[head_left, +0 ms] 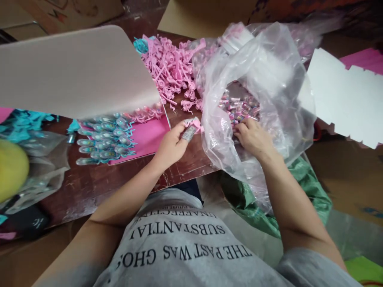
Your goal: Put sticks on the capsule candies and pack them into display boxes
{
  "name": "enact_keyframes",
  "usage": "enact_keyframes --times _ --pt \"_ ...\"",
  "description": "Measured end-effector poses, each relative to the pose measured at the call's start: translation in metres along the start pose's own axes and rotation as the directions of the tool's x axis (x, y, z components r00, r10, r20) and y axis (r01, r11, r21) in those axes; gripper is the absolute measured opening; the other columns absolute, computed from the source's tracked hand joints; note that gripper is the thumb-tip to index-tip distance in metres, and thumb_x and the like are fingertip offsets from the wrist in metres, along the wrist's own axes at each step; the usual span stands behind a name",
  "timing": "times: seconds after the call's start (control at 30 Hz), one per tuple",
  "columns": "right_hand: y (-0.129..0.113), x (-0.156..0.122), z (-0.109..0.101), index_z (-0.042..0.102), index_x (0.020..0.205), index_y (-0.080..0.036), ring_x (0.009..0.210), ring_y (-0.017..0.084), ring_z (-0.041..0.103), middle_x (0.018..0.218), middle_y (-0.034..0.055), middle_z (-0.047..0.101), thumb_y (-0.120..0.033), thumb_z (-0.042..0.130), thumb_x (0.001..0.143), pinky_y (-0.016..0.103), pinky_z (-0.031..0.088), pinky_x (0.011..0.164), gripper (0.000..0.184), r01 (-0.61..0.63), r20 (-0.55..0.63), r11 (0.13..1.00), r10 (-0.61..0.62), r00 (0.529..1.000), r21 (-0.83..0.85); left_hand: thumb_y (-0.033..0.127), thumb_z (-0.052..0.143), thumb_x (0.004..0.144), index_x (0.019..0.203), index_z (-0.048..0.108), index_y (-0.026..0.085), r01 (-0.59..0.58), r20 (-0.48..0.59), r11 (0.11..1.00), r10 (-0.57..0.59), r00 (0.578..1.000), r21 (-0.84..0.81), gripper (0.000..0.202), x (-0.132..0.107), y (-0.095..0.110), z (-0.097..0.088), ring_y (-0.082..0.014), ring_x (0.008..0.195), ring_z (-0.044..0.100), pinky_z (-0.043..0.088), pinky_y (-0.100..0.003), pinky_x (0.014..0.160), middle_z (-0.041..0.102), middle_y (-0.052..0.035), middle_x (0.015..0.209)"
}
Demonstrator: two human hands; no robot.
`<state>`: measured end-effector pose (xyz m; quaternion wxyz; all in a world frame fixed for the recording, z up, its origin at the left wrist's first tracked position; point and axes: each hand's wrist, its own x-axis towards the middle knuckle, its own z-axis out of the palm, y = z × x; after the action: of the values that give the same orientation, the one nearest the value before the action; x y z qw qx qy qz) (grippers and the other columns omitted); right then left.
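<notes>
My left hand (173, 141) is closed in a pinch on a small pink plastic piece with a glittery tube (191, 127), held just above the dark table beside the bag. My right hand (253, 137) reaches into a large clear plastic bag (269, 79) and rests with bent fingers on a heap of small glittery tubes (239, 107); what its fingertips hold is hidden. A pile of pink plastic parts (170, 67) lies behind my left hand.
Finished clear tubes with teal pieces (103, 137) lie in rows on a pink sheet (148, 137). A grey board (74, 71) covers the left. White card (344, 95) at right, green bag (302, 187) below, teal parts (20, 121) and a clear bag (38, 175) far left.
</notes>
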<state>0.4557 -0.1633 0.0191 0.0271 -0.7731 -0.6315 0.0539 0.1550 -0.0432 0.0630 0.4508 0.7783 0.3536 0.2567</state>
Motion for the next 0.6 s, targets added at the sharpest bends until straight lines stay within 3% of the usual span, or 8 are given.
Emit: enact_keyframes --times 0.07,0.13,0.23,0.33,0.43,0.6 --pt "-0.004 -0.005 -0.009 0.070 0.121 -0.017 0.118 0.037 0.066 0.123 0.0192 0.069 -0.039 0.051 0.107 0.052 0.060 0.092 0.032 0.009 -0.138 0.987 0.013 0.990 0.158 0.037 0.062 0.104 0.120 0.077 0.022 0.059 0.051 0.990 -0.052 0.997 -0.131 0.027 -0.012 0.001 -0.011 -0.0248 0.121 0.074 0.058 -0.041 0.111 0.082 -0.0067 0.125" --pt "-0.016 -0.012 -0.021 0.064 0.134 -0.021 0.105 0.029 0.071 0.119 0.0140 0.070 -0.041 0.059 0.105 0.046 0.063 0.087 0.036 0.077 -0.279 0.906 0.047 0.959 0.416 0.047 0.068 0.101 0.114 0.082 0.023 0.146 0.106 0.969 -0.127 0.986 -0.198 0.030 -0.023 0.001 -0.018 -0.0251 0.121 0.075 0.058 -0.042 0.112 0.084 -0.0062 0.122" --pt "-0.052 -0.023 -0.038 0.056 0.148 -0.030 0.094 0.020 0.074 0.123 0.0085 0.070 -0.038 0.063 0.105 0.037 0.065 0.076 0.043 0.263 -0.307 0.619 -0.036 0.951 0.740 0.054 0.075 0.096 0.108 0.085 0.025 0.235 0.183 0.929 -0.188 0.965 -0.285 0.034 -0.031 0.002 -0.020 -0.0248 0.119 0.077 0.059 -0.043 0.112 0.084 -0.0059 0.121" --pt "-0.091 -0.024 -0.049 0.065 0.136 -0.028 0.098 0.018 0.076 0.121 0.0062 0.074 -0.033 0.067 0.105 0.033 0.064 0.082 0.031 0.351 -0.285 0.430 -0.212 0.935 0.832 0.055 0.079 0.093 0.106 0.086 0.025 0.271 0.239 0.896 -0.194 0.951 -0.352 0.034 -0.033 0.005 -0.018 -0.0230 0.110 0.080 0.061 -0.040 0.107 0.086 -0.0052 0.115" --pt "-0.110 -0.019 -0.055 0.068 0.128 -0.024 0.092 0.016 0.076 0.113 0.0051 0.078 -0.035 0.070 0.104 0.029 0.062 0.079 0.027 0.366 -0.261 0.425 -0.285 0.922 0.828 0.054 0.082 0.091 0.104 0.087 0.025 0.284 0.270 0.877 -0.186 0.945 -0.388 0.032 -0.033 0.008 -0.021 -0.0203 0.101 0.080 0.062 -0.038 0.103 0.086 -0.0036 0.107" --pt "-0.109 -0.014 -0.071 0.072 0.126 -0.030 0.102 0.020 0.079 0.117 0.0026 0.082 -0.034 0.066 0.106 0.036 0.064 0.091 0.022 0.378 -0.159 0.564 -0.399 0.903 0.734 0.050 0.078 0.094 0.100 0.086 0.026 0.260 0.279 0.907 -0.168 0.945 -0.333 0.026 -0.037 0.004 -0.031 -0.0188 0.094 0.079 0.064 -0.036 0.093 0.086 -0.0023 0.101"
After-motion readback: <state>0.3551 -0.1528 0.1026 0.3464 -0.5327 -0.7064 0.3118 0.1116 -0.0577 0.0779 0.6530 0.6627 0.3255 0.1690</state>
